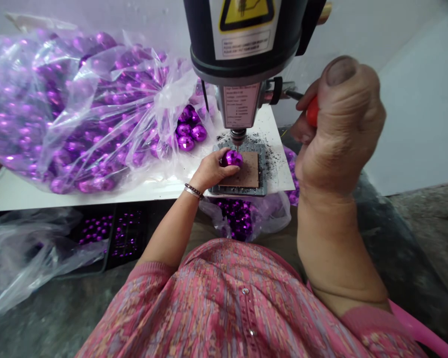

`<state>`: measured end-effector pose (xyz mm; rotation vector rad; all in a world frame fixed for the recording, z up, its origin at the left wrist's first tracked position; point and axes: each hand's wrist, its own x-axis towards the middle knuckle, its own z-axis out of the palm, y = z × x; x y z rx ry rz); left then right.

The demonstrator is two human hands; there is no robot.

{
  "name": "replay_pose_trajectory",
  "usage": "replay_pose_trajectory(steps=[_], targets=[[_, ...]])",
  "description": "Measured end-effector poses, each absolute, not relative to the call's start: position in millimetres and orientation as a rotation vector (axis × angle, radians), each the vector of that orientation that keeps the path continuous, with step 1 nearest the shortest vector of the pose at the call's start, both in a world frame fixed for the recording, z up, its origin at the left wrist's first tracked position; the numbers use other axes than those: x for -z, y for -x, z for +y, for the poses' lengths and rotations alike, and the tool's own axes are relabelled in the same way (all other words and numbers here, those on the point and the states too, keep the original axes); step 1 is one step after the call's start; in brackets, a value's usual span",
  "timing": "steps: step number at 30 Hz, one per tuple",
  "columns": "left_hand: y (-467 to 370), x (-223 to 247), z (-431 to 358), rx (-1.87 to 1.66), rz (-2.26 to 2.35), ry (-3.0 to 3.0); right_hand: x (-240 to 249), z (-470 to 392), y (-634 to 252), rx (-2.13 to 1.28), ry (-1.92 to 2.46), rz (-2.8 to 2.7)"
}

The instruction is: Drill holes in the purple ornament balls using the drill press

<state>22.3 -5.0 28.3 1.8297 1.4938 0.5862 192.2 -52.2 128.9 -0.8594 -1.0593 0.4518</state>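
Observation:
In the middle of the head view stands a drill press (242, 104) with a thin bit below its chuck (238, 135). My left hand (215, 170) grips a shiny purple ball (233, 158) against a brown board (251, 171) on the drill's grey base (262, 185). The bit is right at the ball's top; I cannot tell whether it touches. Up on the right, my right hand (343, 119) is wrapped round the red knob (312, 111) of the drill's feed lever (294, 94).
A big clear plastic bag (97, 114) of purple balls covers the white table's (164, 186) left side. Several loose balls (186, 130) lie by its mouth. Dark shavings surround the base. Below hang an open bag (272, 214) and black crates (110, 238) with purple balls.

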Motion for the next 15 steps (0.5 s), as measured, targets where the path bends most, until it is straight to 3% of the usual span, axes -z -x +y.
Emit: replay_pose_trajectory(steps=[10,15], targets=[[-6,-5,-11,-0.855,1.299,-1.521,-134,-53,-194,-0.406,0.938,-1.112],[-6,-1,-11,-0.911,1.308,-1.388,-167,-46,-201,-0.263,1.156,-1.221]])
